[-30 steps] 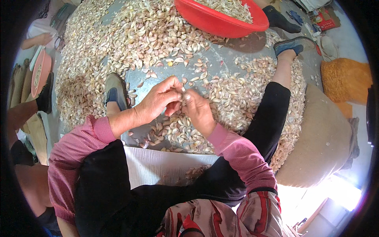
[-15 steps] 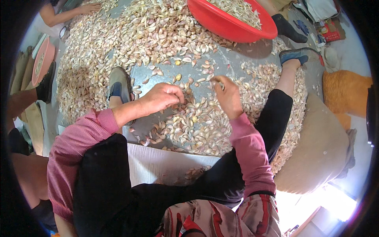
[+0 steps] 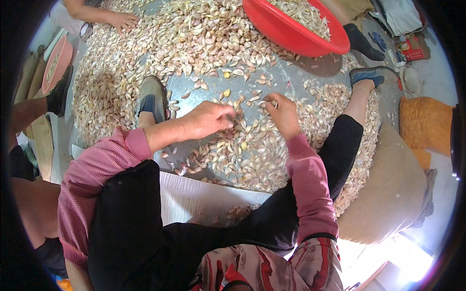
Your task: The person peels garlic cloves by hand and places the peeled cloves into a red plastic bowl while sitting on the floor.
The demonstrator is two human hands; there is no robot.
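Loose garlic cloves (image 3: pixel 257 160) lie in a heap between my legs, under both hands. Above the heap's left side is my left hand (image 3: pixel 211 119), its fingers curled inward and close to the cloves; whatever they hold is hidden. My right hand (image 3: pixel 282 115) is raised to the right of it, thumb and forefinger pinched on a small pale piece that looks like a garlic clove (image 3: pixel 264 103). A few scattered cloves, one of them a yellow clove (image 3: pixel 227 92), lie on the grey surface just beyond my hands.
A large garlic pile (image 3: pixel 194 39) spreads across the far side. A red basin (image 3: pixel 296 34) of garlic stands at the far right. Another person's hand (image 3: pixel 124 22) rests on the pile at the far left. A stuffed tan sack (image 3: pixel 388 184) leans beside my right leg.
The whole view has shifted slightly. My left hand stays curled over the cloves, and my right hand keeps its pinch. The other person's hand has moved right over the pile.
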